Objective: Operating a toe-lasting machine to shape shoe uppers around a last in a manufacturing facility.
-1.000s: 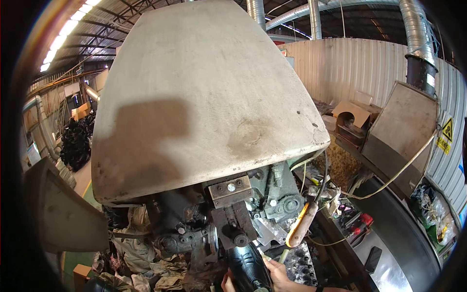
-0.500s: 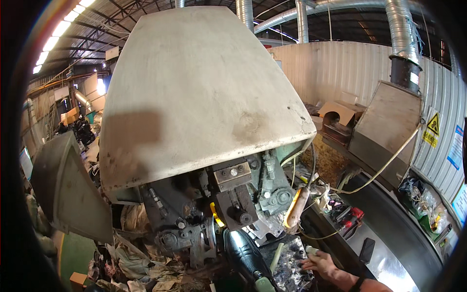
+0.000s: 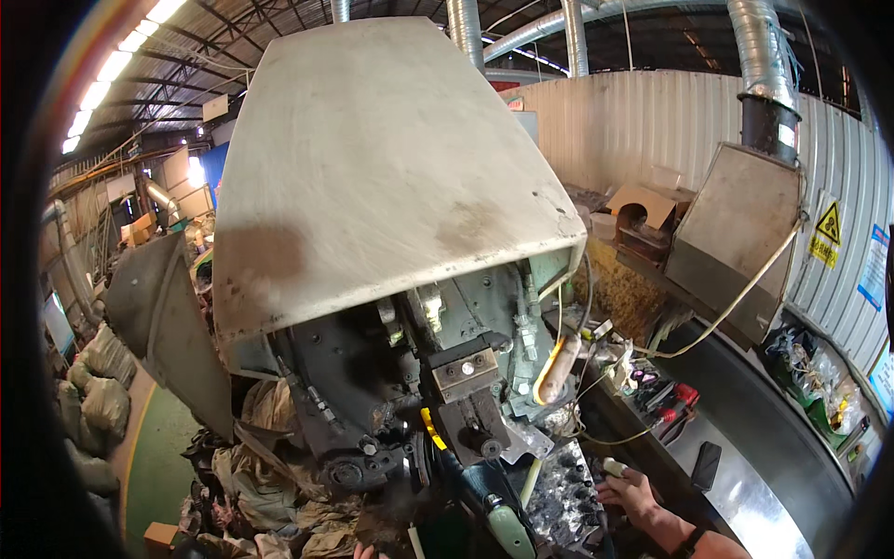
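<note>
Left hand (image 3: 364,552) edging into frame, fingers' state unclear; nearer right hand (image 3: 635,498) gripping pale piece (image 3: 614,467) in fingers, black shoe (image 3: 482,482) slanting lengthwise leftward.

Corrugated wall (image 3: 643,121): pale metal, bearing a yellow triangular warning sign (image 3: 828,224) and a blue-and-white poster (image 3: 875,267).
Roof: silvery ventilation ducts (image 3: 762,47) below dark trusses; bright strip lights (image 3: 115,65) at left.
Metal bench top (image 3: 756,498): black smartphone (image 3: 707,465) lying flat, red-handled tool (image 3: 686,395) nearby.
Far right: clear plastic bags (image 3: 844,397), bunched together.
Green floor (image 3: 154,456): bulging sacks (image 3: 109,405) beside its yellow edge, small cardboard box (image 3: 160,534) in front.
</note>
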`<state>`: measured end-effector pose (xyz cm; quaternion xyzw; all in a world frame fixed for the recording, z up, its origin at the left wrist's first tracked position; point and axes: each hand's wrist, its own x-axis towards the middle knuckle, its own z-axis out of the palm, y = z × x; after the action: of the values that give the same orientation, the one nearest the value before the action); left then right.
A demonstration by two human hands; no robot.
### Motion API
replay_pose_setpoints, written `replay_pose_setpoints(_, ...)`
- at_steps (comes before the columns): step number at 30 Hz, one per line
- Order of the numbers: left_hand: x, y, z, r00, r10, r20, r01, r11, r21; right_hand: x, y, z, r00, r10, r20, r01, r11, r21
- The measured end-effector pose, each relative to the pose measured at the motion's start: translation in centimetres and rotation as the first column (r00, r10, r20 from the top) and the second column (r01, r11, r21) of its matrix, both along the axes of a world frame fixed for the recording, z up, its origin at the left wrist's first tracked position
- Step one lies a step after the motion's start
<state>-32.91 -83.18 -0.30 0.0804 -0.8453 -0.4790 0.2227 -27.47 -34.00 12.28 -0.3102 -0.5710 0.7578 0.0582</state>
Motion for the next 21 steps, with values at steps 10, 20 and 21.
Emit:
replay_pose_setpoints(10,1.2,15.2,18.9,0.903,-0.382,-0.198,0.429,0.777,0.46,-3.3,-5.0,-0.8,0.874,0.468,0.134,-0.358,0.43,0.829)
replay_pose_setpoints(20,3.1,23.9,19.6,0.938,-0.279,-0.207,0.256,0.957,-0.134,-1.6,-5.5,0.4,0.911,0.399,0.103,-0.309,0.496,0.812)
replay_pose_setpoints(21,3.2,23.8,19.5,0.937,-0.282,-0.207,0.261,0.957,-0.124,-1.9,-5.6,0.2,0.905,0.395,0.159,-0.348,0.471,0.811)
